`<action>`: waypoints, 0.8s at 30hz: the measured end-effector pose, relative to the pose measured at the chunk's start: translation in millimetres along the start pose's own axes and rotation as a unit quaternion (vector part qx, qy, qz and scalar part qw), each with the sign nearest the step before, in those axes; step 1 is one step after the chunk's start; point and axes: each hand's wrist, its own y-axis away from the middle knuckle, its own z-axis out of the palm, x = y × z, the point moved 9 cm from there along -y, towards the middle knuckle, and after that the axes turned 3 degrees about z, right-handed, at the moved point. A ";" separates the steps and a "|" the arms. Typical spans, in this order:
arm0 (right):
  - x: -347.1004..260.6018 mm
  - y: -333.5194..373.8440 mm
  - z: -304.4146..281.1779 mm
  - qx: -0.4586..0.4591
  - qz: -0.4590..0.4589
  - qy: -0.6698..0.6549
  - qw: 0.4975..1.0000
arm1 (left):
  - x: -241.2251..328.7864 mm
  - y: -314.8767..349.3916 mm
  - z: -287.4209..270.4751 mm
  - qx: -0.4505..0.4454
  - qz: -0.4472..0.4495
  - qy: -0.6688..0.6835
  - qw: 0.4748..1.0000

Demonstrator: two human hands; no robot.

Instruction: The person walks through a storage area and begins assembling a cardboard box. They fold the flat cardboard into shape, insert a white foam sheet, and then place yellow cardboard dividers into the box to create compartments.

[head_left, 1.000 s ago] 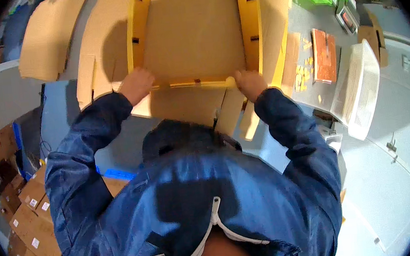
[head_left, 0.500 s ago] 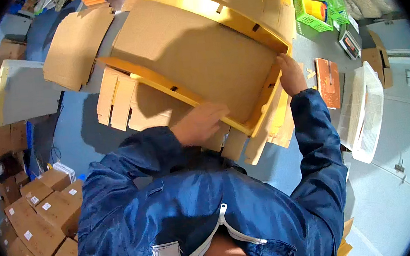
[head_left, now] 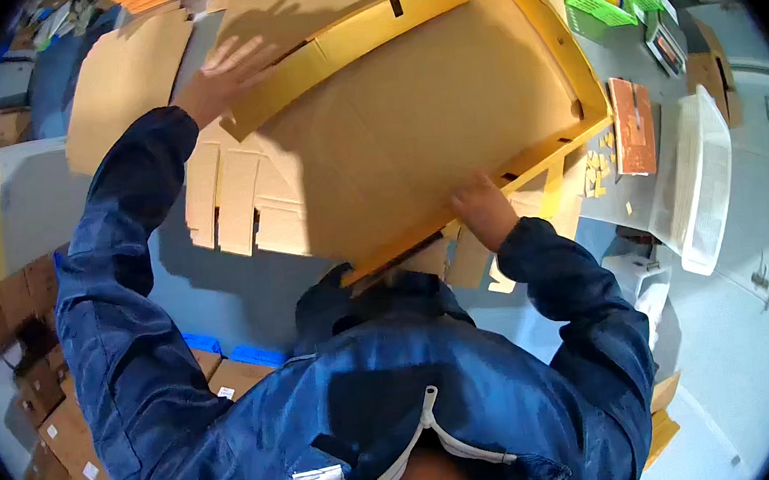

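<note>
Left hand (head_left: 225, 78): was spread wide, holding nothing, beside the left end of the far wall (head_left: 355, 34); contact was unclear.
Cardboard box (head_left: 445, 95): lay on the desk (head_left: 605, 50) between both hands, long axis slanting away rightward.
Right hand (head_left: 485, 210): was nearer, fingers bent at the near wall (head_left: 539, 159); its grip could not be told.

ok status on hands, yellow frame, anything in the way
Left hand spread at far side of yellow frame, right hand on near side. Frame open at left end, cardboard beneath. Yellow scraps near right corner.
</note>
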 end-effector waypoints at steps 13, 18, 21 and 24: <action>9.0 46.6 14.2 -0.070 0.041 -0.141 0.987 | 111.6 -101.6 41.5 -0.210 0.279 0.152 0.924; -49.1 27.1 -22.3 0.075 -0.034 -0.163 0.983 | 110.3 -111.7 84.1 -0.225 0.145 0.249 0.931; -58.5 31.7 -3.4 0.047 -0.006 -0.261 0.964 | 111.5 -118.2 88.1 -0.235 0.144 0.237 0.932; -15.7 41.2 -42.9 0.144 0.073 -0.327 0.931 | 109.4 -113.6 86.4 -0.209 0.154 0.260 0.930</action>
